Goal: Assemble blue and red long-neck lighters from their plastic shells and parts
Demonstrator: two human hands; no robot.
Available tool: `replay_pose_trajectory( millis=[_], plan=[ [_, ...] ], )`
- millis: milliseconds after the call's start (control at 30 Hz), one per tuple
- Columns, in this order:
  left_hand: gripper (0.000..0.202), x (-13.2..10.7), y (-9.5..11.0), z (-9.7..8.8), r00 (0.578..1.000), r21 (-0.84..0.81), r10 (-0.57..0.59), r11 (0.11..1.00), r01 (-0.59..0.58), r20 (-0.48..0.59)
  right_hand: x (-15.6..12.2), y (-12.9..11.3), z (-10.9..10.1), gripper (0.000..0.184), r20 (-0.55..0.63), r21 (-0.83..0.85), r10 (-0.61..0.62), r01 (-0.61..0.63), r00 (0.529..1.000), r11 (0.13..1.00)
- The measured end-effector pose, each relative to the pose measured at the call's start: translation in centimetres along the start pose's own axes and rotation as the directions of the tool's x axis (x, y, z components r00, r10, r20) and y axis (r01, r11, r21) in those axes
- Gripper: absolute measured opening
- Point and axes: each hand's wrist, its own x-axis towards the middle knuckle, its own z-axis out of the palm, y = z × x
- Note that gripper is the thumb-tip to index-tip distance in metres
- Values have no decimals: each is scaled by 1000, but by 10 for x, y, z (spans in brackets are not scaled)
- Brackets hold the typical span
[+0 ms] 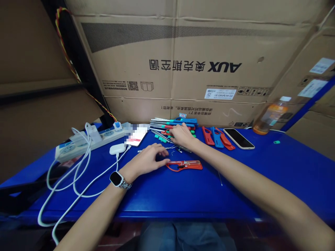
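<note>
An orange-red lighter casing half (198, 166) lies open side up on the blue table, with a clear tank and thin wires inside. The thumb of my left hand (146, 160) is at its left end; the fingers are apart and hold nothing. My right hand (183, 135) reaches into a pile of long-necked gas lighters (183, 122) at the back, its fingers bent together over the pile. Whatever is in those fingers is hidden. Small green caps (161, 138) and thin metal tubes lie beside the pile. Several red and blue casing halves (216, 137) lie to the right.
Back right are a phone (239, 138), a bottle of orange-brown drink (270, 116) and a loose green cap (276, 142). On the left are a power strip (104, 136), white cables (75, 174), a white earbud case (117, 149) and another phone (138, 135). A cardboard sheet (167, 42) stands behind.
</note>
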Motion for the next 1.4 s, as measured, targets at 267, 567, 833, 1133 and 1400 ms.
replay_pose_trajectory(
  millis=[267,567,833,1133,1400],
  plan=[
    [18,0,-4,-3,1000,20,18,1000,-18,-21,3,5,3,18,19,-40,-12,13,1000,999],
    [22,4,1,7,986,-1,137,991,-137,97,-3,6,1,27,-9,-23,-18,18,1000,1000],
    [24,5,4,7,986,15,145,989,-147,88,-10,15,1,22,-80,116,25,-15,996,993],
    [24,3,4,6,991,73,104,993,-98,-83,-21,34,7,13,-186,439,93,-2,978,898],
    [26,4,13,6,903,80,150,988,-129,-402,-52,15,-5,12,6,938,258,-96,966,334]
  ],
)
